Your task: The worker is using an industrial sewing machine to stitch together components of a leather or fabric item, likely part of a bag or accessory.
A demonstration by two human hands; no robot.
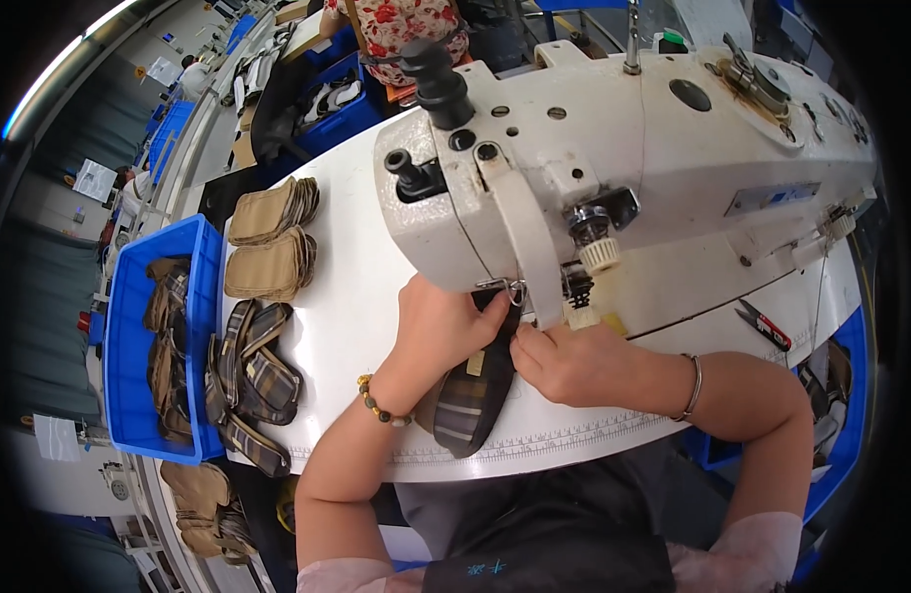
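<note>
A plaid fabric piece (460, 407) with a dark edge, shaped like a shoe upper, lies under the head of a white sewing machine (594, 119). Its curved end reaches toward the table's front edge. My left hand (443, 331) grips the piece from the left, thumb close to the presser foot area. On the other side my right hand (579, 366) is closed, its fingertips pinching at the dark edge. The machine head and my fingers hide the needle and the stitching spot.
Two stacks of tan fabric pieces (270, 265) and a pile of plaid uppers (262, 371) sit left, beside a blue bin (206, 336) of more pieces. Red-handled thread snips (765, 324) lie right on the white table (356, 296). Another person (406, 40) sits beyond the machine.
</note>
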